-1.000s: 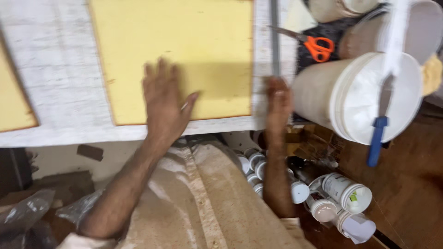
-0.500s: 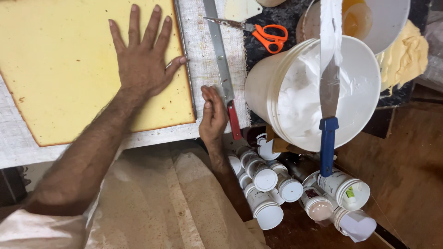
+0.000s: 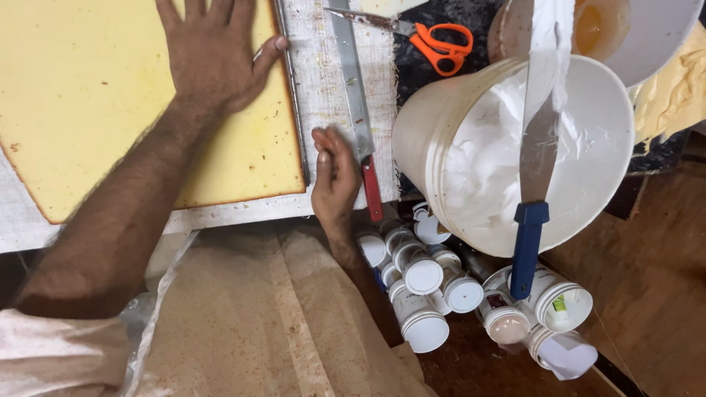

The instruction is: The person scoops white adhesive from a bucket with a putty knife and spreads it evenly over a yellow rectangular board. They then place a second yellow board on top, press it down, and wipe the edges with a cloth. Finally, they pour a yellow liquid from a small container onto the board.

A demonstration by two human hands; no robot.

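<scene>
My left hand point(image 3: 209, 55) lies flat, fingers spread, on a big yellow sheet cake point(image 3: 88, 110) that rests on a white cloth-covered board point(image 3: 323, 95). My right hand point(image 3: 334, 180) sits at the board's front edge, fingers curled, touching the red handle of a long knife point(image 3: 357, 95) that lies on the cloth beside the cake. The frame does not show whether the fingers close round the handle. A thin metal strip point(image 3: 293, 103) runs along the cake's right edge.
A white bucket of white cream point(image 3: 515, 147) stands to the right with a blue-handled spatula point(image 3: 533, 176) across its rim. Orange scissors point(image 3: 437, 44) lie behind it. Several small white-lidded jars point(image 3: 426, 294) cluster below the bucket. Another tub point(image 3: 610, 29) stands at the back right.
The view has shifted left to right across the board. My left hand stays pressed on the cake, while my right hand has moved from the board's edge to the knife's red handle.
</scene>
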